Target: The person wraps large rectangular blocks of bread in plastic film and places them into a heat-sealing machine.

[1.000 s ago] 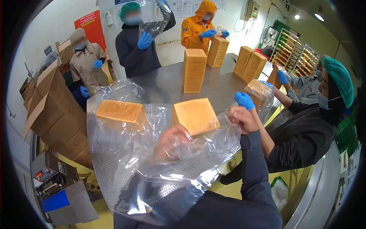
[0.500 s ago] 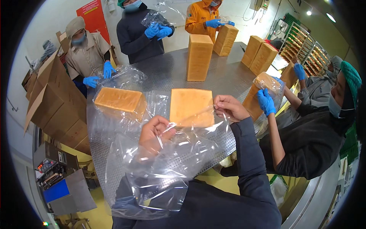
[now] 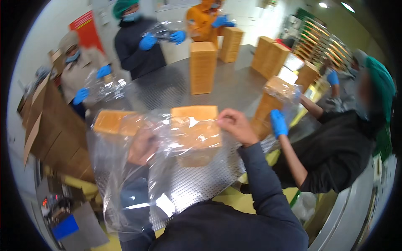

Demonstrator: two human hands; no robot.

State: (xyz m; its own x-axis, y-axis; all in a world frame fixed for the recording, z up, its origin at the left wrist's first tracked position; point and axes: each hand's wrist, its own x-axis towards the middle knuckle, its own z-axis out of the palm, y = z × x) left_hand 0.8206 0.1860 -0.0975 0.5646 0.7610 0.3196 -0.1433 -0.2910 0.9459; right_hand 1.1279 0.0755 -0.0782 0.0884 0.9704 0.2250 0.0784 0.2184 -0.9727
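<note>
In front of me a golden loaf of bread (image 3: 195, 115) stands on the metal table, with clear film over its top. My right hand (image 3: 239, 126) is closed in a pinch on the bag's edge at the loaf's right upper corner. Left of the loaf, my left hand (image 3: 143, 146) is blurred and partly behind the clear plastic bag (image 3: 121, 180), so its fingers are hard to make out. The bag hangs from around that hand down over my left forearm. Another loaf (image 3: 113, 122) lies to the left, partly under film.
The perforated metal table (image 3: 167, 83) bears a tall loaf (image 3: 203, 69) and several others farther back. Co-workers in blue gloves stand around it; the one at right holds a partly bagged loaf (image 3: 268, 108). Cardboard boxes (image 3: 58, 134) stand left, bread racks (image 3: 322, 42) far right.
The film now lies over the loaf's top. My left hand has moved left with the bag, and my right hand slightly left. The far-left person has lifted a plastic bag off the table.
</note>
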